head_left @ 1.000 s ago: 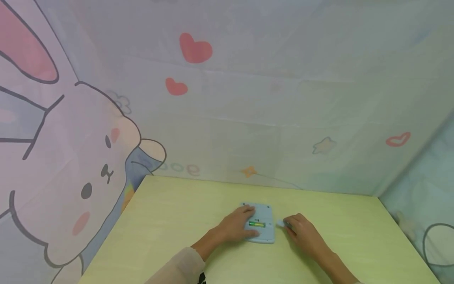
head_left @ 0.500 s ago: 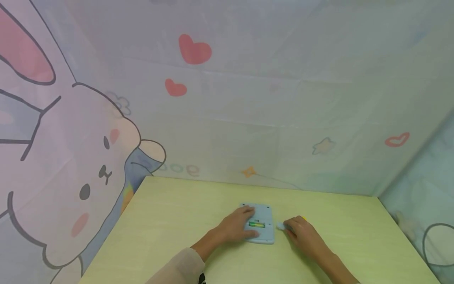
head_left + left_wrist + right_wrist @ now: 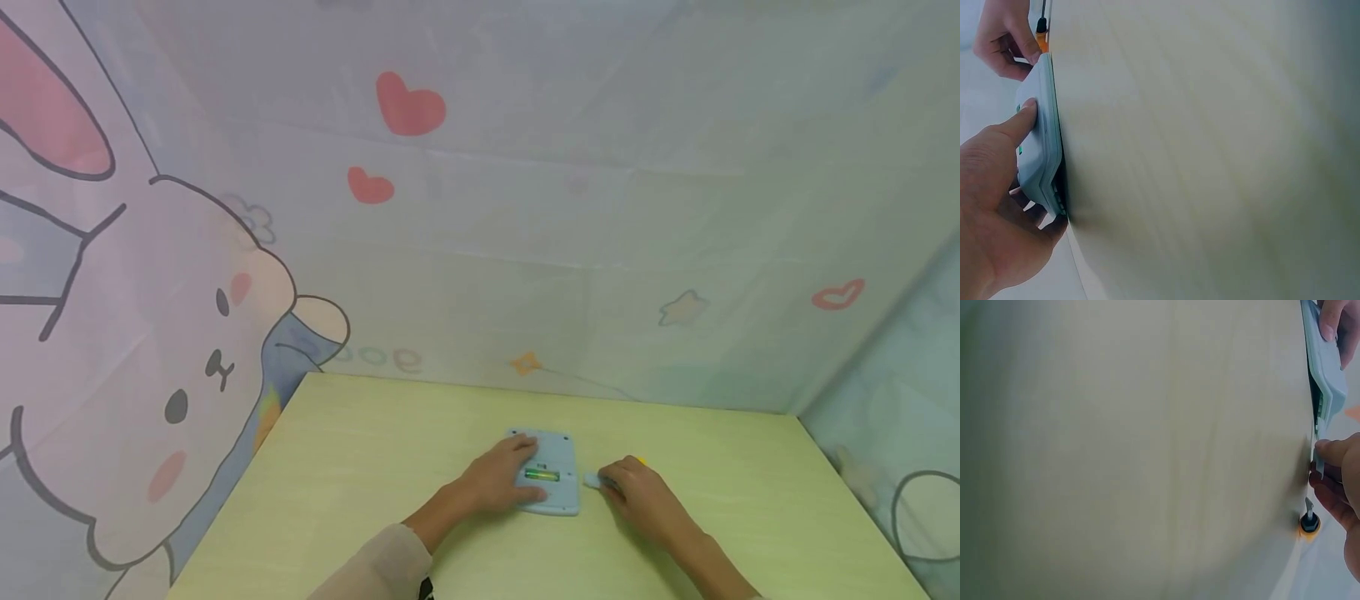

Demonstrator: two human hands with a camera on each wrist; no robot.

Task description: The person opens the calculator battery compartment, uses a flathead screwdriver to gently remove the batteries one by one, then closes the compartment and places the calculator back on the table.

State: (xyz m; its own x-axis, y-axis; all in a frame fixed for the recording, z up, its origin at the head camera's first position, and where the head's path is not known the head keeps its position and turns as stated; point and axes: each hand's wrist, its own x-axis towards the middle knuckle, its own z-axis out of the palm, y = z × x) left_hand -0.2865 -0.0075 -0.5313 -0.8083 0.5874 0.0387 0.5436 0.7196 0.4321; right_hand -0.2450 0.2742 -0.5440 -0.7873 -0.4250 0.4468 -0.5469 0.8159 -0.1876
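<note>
A light blue calculator (image 3: 558, 450) lies face down on the table, its open battery compartment showing a green battery (image 3: 542, 475). My left hand (image 3: 495, 479) grips its left side; in the left wrist view the thumb presses the back while the other fingers curl at the edge. Just right of the calculator, my right hand (image 3: 636, 492) pinches a small light blue battery cover (image 3: 1320, 465), low over the table. Part of the cover is hidden by the fingers. Beyond that hand lies a screwdriver (image 3: 1310, 524) with an orange-yellow handle, mostly hidden in the head view.
The pale yellow table (image 3: 375, 433) extends around both hands. Behind it hangs a cloth backdrop (image 3: 525, 208) printed with hearts and a rabbit. At the far right a dark cable loop (image 3: 896, 517) shows against the side cloth.
My right hand has shifted down slightly, and the battery cover has tilted flatter. The yellow screwdriver handle has come into sight behind that hand. My left hand stays on the calculator.
</note>
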